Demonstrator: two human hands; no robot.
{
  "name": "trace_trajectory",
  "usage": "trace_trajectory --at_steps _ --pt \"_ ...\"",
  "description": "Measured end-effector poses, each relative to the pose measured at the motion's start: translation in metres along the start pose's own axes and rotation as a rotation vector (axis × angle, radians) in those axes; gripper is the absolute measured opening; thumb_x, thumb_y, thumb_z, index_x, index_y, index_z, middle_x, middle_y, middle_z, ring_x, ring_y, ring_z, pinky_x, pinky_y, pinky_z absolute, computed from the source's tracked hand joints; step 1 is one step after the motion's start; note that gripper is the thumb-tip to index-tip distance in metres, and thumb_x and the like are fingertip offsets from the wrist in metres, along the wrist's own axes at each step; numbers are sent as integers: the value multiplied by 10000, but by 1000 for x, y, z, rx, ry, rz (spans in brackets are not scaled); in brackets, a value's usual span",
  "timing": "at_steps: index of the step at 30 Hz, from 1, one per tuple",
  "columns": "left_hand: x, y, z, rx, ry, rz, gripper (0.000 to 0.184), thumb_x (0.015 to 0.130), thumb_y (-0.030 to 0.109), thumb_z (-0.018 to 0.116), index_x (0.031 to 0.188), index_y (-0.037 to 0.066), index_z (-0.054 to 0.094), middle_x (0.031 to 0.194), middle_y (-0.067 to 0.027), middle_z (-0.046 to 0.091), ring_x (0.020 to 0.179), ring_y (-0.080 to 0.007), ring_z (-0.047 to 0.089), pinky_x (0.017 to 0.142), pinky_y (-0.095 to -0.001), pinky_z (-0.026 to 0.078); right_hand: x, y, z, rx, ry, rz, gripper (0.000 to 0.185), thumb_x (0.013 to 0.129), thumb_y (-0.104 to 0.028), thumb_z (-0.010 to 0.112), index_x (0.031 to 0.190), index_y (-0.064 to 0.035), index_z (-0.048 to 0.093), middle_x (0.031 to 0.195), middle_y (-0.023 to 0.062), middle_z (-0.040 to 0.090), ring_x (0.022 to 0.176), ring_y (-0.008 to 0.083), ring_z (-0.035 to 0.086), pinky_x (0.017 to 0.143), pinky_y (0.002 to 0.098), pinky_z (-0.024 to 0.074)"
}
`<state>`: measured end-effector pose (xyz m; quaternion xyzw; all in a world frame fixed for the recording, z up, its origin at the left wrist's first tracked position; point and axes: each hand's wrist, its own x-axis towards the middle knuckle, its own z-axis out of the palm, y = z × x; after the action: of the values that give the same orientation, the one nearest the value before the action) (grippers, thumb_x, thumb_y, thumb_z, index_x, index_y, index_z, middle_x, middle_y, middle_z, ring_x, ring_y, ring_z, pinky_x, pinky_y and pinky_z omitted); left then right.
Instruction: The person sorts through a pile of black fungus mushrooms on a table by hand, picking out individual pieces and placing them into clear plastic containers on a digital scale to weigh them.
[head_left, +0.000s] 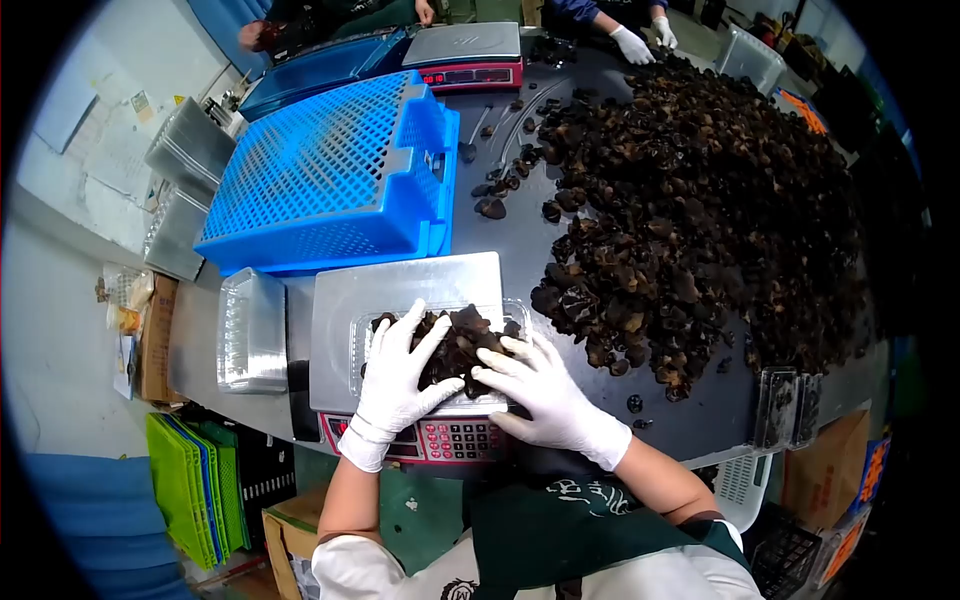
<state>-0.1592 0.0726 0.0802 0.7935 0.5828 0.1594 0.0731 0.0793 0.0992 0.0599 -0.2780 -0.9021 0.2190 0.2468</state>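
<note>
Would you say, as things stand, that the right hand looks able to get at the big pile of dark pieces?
Probably yes: the right hand is at the clear tray, close to the near edge of the pile, and only a strip of tabletop seems to lie between them.

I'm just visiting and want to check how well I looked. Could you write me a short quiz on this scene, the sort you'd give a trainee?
1. True or false: the person's left hand and right hand are both gloved in white.
2. The clear tray under these hands rests on: (a) the blue crate, (b) the near scale, (c) the floor.
3. Fill in: from where the person stands, the big heap of dark pieces lies to the ____ of that tray.

Key:
1. True.
2. b.
3. Right.
</note>
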Motion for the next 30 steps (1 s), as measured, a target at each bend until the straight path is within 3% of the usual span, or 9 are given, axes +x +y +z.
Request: trace_trajectory --at_steps 5,7,10,14,19,21,27,29,30 --pt "-24 -20 4 -245 345 -143 638 775 321 734 1320 60 529 1408 -241 400 1253 -394 447 1058 -467 362 -11 26 -17 305 316 128 279 737 -81 677 1014 -65 657 1082 94 664 1030 284 600 941 397 433" --pt "-30 -17 -11 -218 459 -201 482 887 223 624 1313 25 519 1379 -231 430 1233 -364 480 1038 -408 391 -19 33 -16 424 394 267 258 741 -40 660 999 -43 661 1038 110 669 974 289 621 912 371 456" --pt "-46 -35 -8 -377 610 -388 391 901 45 524 1291 25 530 1266 -175 510 1167 -306 519 996 -375 416 -29 40 -17 487 355 395 239 830 -33 624 1066 -26 656 962 81 662 881 172 637 775 287 503" --pt "-63 -50 1 -151 407 -529 394 879 58 602 1268 34 545 944 -92 576 804 -201 584 749 -294 490 -42 42 2 702 156 646 339 862 -71 622 1195 -10 619 818 16 621 690 63 521 668 220 455" --pt "-65 -59 24 -209 329 -583 330 913 107 565 1225 0 566 876 -104 585 767 -239 579 746 -305 488 -37 30 13 781 -62 747 534 882 -163 614 1369 -10 461 724 -10 567 641 49 485 632 220 439" --pt "-62 -74 35 -320 417 -512 335 918 93 548 1235 -13 555 927 -106 614 770 -208 584 749 -295 485 -35 30 22 822 -38 770 554 889 -167 598 1397 -22 433 682 -24 533 609 41 463 596 212 417" --pt "-28 -91 13 -738 486 -759 299 961 111 508 1221 -22 570 1062 -89 653 659 -57 553 576 -214 465 27 39 1 740 62 619 536 890 -133 555 1400 -26 431 656 -17 493 590 44 445 558 218 402" --pt "-16 -138 30 -436 680 -505 299 957 101 503 1221 -21 571 955 -64 651 608 -43 522 539 -209 446 56 66 15 719 174 499 525 903 -140 573 1390 -4 433 691 -19 509 615 38 448 569 215 407" --pt "1 -113 -3 -701 611 -712 295 953 93 497 1214 -18 578 834 -36 620 569 -45 494 522 -210 431 77 67 10 802 222 492 520 908 -139 579 1384 12 433 710 -25 516 628 34 449 577 209 408"
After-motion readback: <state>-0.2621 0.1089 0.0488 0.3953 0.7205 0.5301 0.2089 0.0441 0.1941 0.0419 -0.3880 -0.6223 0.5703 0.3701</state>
